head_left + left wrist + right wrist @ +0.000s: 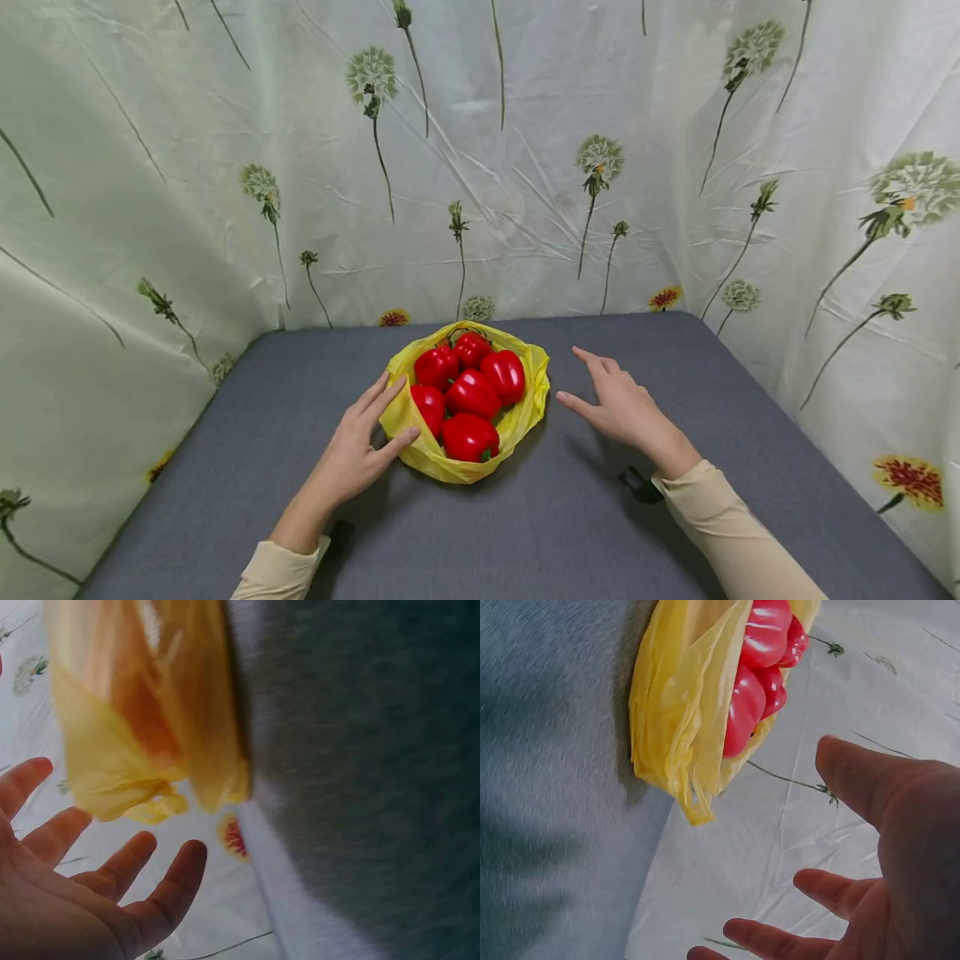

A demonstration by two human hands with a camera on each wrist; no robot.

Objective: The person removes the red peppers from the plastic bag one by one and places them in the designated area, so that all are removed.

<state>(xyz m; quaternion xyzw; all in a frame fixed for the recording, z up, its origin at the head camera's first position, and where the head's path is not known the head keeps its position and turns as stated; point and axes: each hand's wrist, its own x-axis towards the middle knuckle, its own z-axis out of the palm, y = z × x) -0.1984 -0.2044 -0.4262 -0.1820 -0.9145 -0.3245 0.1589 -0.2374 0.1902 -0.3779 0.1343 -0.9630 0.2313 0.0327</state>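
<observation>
A yellow plastic bag (534, 375), its mouth spread wide, stands on the grey table and holds several glossy red bell peppers (473, 393). At the bag's left side is my left hand (358, 446), fingers spread and relaxed; the head view does not settle whether it touches the plastic. In the left wrist view the bag (112, 750) hangs close above the fingertips. My right hand (621, 404) hovers apart from the bag on its right, fingers extended and holding nothing. Red peppers (746, 705) show over the bag's rim in the right wrist view.
The grey cloth-covered table (525, 542) extends around the bag on every side. Behind it and along both sides hangs a pale curtain (525, 208) printed with dandelions. A dark strap-like piece (641, 485) shows by the right wrist.
</observation>
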